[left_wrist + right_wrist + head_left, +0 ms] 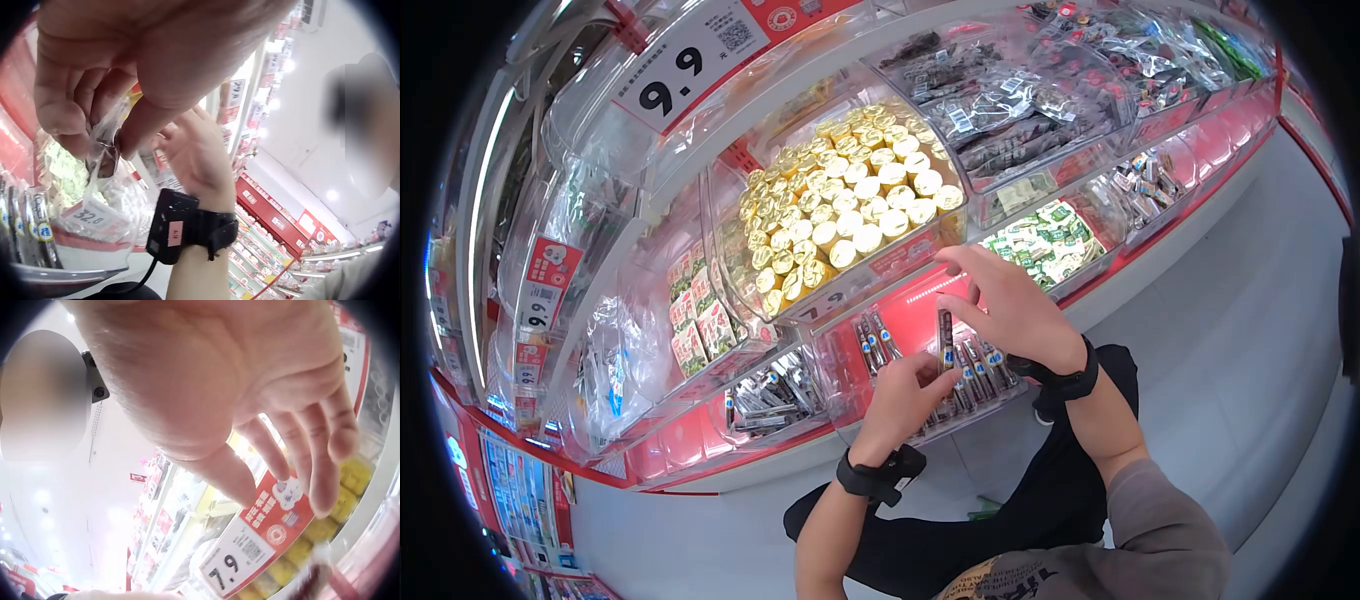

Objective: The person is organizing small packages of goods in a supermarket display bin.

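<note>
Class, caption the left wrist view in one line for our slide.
Left hand pinches a clear-wrapped item; the open right hand shows beyond it.

Sticks [975, 378] lie in the lower bin [912, 328], before and below the rolls [850, 205].

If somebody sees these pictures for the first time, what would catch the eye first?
Probably the gold-wrapped rolls, heaped just above the middle of the head view. Next would come the large 9.9 price sign at its upper left. Below the rolls, the left hand pinches a wrapped dark stick, with the right hand close by.
</note>
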The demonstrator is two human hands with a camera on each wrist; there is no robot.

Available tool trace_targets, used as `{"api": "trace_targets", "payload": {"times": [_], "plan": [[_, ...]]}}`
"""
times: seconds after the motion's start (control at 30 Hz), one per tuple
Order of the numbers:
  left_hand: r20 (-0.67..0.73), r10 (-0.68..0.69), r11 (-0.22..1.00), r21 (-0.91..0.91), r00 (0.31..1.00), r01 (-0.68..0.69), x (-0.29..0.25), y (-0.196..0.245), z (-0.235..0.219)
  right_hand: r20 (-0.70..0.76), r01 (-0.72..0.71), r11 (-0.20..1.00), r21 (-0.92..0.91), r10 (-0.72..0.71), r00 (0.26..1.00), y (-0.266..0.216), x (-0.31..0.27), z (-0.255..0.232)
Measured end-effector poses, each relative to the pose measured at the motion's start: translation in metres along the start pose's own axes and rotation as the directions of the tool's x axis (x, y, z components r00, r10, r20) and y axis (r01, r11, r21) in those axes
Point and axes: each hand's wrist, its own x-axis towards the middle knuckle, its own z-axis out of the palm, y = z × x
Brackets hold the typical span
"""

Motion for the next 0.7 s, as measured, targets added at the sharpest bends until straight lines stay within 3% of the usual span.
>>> {"api": "trace_targets", "payload": {"times": [0.03,0.07,0.17,0.4,0.63,0.7], "plan": [[0.062,-0.063,0.998,-0.010,0.996,0.063,0.007,-0.005,-0.003,-0.086,0.022,0.997,-0.071,-0.028,0.996,0.004,0.001,-0.001],[0.109,-0.124,0.988,-0.080,0.986,0.133,0.014,-0.007,-0.004,-0.138,0.023,0.999,-0.031,-0.027,0.990,0.003,0.002,-0.006],[0.183,-0.325,0.917,-0.179,0.928,0.357,0.043,-0.036,-0.002,-0.093,-0.087,0.989,0.123,0.099,0.991,-0.004,0.002,-0.022],[-0.077,-0.313,0.947,-0.104,0.947,0.305,0.131,-0.074,0.023,-0.104,-0.120,0.965,0.234,0.147,0.984,-0.002,0.001,-0.035],[-0.150,-0.259,0.963,0.033,0.954,0.267,0.179,-0.090,0.067,-0.121,-0.133,0.957,0.258,0.168,0.978,0.005,0.001,-0.051],[-0.141,-0.157,0.961,0.207,0.977,0.185,0.183,-0.092,0.070,-0.123,-0.135,0.960,0.247,0.169,0.978,0.009,0.001,-0.051]]}}
